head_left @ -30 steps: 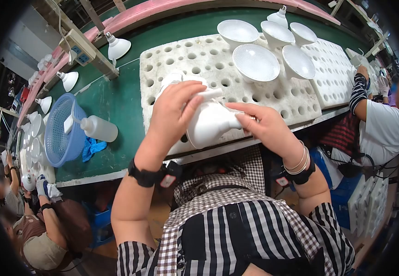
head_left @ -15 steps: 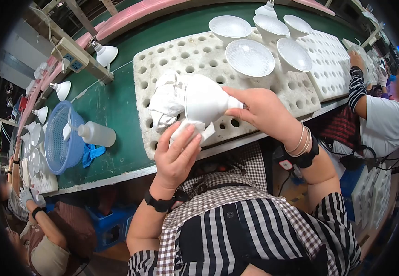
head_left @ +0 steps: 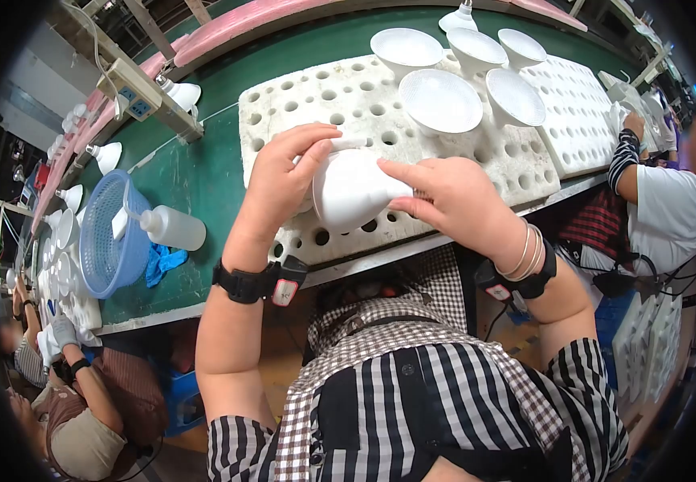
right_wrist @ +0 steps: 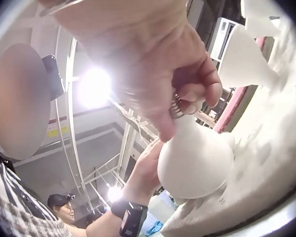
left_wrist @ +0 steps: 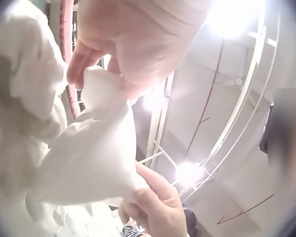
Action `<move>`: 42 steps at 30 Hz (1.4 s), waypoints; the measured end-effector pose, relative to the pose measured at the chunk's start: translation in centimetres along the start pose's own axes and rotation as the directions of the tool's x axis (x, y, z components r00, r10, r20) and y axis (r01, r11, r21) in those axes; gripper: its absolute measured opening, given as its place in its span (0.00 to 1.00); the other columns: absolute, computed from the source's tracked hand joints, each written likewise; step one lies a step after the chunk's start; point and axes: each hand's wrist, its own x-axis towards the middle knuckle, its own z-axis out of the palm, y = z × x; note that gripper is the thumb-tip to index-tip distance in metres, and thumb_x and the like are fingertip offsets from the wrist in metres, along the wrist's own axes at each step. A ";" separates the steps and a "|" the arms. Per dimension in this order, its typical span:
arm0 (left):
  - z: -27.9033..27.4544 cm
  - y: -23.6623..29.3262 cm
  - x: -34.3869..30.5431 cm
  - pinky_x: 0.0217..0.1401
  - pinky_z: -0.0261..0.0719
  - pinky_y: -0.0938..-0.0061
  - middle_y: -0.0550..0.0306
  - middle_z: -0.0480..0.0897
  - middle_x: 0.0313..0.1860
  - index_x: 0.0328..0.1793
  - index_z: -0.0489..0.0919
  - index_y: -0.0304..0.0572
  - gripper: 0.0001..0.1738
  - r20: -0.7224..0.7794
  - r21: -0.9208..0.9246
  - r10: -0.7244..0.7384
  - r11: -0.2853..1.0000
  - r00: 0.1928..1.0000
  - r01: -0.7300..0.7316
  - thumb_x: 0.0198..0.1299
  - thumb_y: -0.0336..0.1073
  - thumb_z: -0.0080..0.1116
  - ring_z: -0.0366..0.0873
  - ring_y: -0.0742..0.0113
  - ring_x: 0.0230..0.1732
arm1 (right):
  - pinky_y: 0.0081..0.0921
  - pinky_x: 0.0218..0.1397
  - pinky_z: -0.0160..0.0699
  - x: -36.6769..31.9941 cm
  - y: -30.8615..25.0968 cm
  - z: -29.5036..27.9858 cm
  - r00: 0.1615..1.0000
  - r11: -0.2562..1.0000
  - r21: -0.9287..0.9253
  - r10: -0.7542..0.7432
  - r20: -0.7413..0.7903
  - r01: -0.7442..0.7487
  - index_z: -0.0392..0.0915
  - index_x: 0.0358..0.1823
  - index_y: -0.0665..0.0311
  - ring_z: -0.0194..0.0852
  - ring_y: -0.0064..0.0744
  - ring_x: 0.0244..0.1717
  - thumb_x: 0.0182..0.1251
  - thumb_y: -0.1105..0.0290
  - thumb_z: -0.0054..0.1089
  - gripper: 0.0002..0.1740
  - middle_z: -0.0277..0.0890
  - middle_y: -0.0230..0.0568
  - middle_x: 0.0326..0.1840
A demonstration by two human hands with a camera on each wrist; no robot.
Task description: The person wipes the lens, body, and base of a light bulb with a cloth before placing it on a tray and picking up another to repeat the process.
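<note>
A white reflector bulb (head_left: 352,193) is tilted over the front of the foam board, its wide end toward my left hand. My right hand (head_left: 460,201) grips it at the narrow end, fingers around the threaded metal base (right_wrist: 176,106). In my left hand (head_left: 284,173) is a piece of white cloth (left_wrist: 101,86), pinched at the bulb's wide rim. The lens face is hidden by that hand in the head view. A crumpled white cloth (left_wrist: 29,59) lies beyond it in the left wrist view.
The holed foam board (head_left: 292,104) carries several upright bulbs (head_left: 442,102) at its back right. On the green table at left stand a blue basket (head_left: 111,241) and a white bottle (head_left: 175,227), with a blue cloth (head_left: 162,263) between them. Other people work on both sides.
The left hand moved from below the bulb's rim up to its upper far side, carrying the cloth. The bulb has shifted slightly and tipped while the right hand keeps hold of its base.
</note>
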 end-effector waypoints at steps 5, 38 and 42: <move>2.8 -0.3 -5.0 0.59 0.77 0.64 0.48 0.84 0.55 0.53 0.85 0.38 0.13 -0.396 0.201 0.191 0.972 0.898 -0.118 0.63 0.31 0.61 0.79 0.52 0.54 | 0.30 0.32 0.74 0.3 0.9 0.0 0.999 0.989 0.145 0.043 -0.010 -0.041 0.80 0.61 0.60 0.76 0.39 0.26 0.62 0.62 0.70 0.26 0.80 0.46 0.29; 1.6 0.8 -3.2 0.61 0.75 0.66 0.47 0.86 0.51 0.50 0.85 0.36 0.11 -0.204 0.037 0.017 0.999 0.979 -0.010 0.63 0.27 0.57 0.82 0.53 0.54 | 0.42 0.48 0.78 0.9 -0.7 0.0 0.989 0.998 -0.043 0.051 0.135 -0.046 0.80 0.47 0.61 0.81 0.48 0.42 0.59 0.55 0.68 0.20 0.81 0.46 0.39; 1.4 0.7 -2.5 0.63 0.74 0.63 0.45 0.85 0.52 0.49 0.85 0.35 0.12 -0.109 0.134 0.105 0.987 0.989 -0.090 0.61 0.25 0.55 0.81 0.50 0.56 | 0.45 0.40 0.78 0.5 0.3 0.6 0.986 0.998 0.055 -0.053 0.161 0.044 0.78 0.42 0.64 0.81 0.55 0.38 0.54 0.54 0.71 0.23 0.82 0.49 0.35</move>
